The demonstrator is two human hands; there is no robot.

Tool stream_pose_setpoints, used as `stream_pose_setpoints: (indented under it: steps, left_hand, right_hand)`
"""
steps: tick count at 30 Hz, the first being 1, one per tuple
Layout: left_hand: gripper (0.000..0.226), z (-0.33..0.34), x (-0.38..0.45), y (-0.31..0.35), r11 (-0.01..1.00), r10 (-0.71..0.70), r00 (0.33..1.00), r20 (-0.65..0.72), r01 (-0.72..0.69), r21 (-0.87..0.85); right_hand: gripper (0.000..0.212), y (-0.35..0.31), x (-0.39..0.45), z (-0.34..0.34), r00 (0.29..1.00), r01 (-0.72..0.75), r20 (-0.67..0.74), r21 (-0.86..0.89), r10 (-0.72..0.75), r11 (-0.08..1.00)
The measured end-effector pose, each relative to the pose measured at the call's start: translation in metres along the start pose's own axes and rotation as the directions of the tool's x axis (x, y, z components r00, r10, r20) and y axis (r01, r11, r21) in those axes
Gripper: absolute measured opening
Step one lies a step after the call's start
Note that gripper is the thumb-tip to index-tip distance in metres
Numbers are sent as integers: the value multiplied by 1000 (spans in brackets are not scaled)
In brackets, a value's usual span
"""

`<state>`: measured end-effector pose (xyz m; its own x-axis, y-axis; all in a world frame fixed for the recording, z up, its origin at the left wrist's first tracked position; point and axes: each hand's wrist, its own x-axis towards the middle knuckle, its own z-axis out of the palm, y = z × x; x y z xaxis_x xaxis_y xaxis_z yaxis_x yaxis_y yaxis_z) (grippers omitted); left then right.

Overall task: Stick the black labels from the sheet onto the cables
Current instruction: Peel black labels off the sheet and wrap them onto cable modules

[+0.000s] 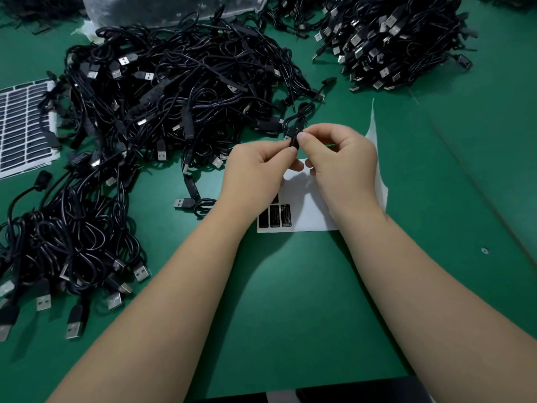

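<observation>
Pinched between both hands above the label sheet (305,210): one black cable (294,138), its small dark end piece held upright between the fingertips. Left hand (255,170) curled, thumb and forefinger closed on the near side of the end piece; right hand (340,158) curled too, thumb tip pressed against the far side, remaining fingers folded under. Cord looping away from the pinch toward the heap behind. Whether a label already sits on the piece: cannot tell. Beneath the hands, a white backing sheet lying flat on the green table (290,301), mostly bare, with a few black labels (275,216) left at its near left corner and its right edge curling upward. Just left of the sheet, a lone cable with a USB plug (181,203). Behind and to the left, a large tangled heap of black cables (180,82); nearer on the left, a second bundle (72,245) with plugs pointing toward the table's near edge; far right at the back, a stacked pile (392,42) with plugs facing outward. At the far left edge, a full sheet of labels (23,126), partly tucked under cables. At the back, a clear plastic bag (162,7). Open green surface in front of the sheet, between the forearms, and wide to the right. Along the near edge, a dark strip below the table.
</observation>
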<state>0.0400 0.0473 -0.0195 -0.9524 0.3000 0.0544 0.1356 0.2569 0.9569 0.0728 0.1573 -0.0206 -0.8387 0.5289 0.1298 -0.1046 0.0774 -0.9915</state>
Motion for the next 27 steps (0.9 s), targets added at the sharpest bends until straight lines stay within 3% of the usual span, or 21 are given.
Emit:
stream_pose_setpoints:
  steps: [6,10,17,27]
  left_hand:
    - [24,-2,2,1,988,-81,997,-8,79,-133]
    - [22,-3,3,2,979,-112,994,-3,109,-172]
    - [27,-2,4,0,979,-102,995,17,104,-173]
    - [25,-3,4,-1,980,-96,995,32,100,-172]
  right_hand:
    - [23,-3,3,-3,993,-117,41,100,113,988]
    - [21,-4,3,-2,993,-105,72,125,97,987]
    - [10,-1,6,-7,989,-122,97,79,115,989]
    - [14,2,8,-6,990,-132,68,96,126,987]
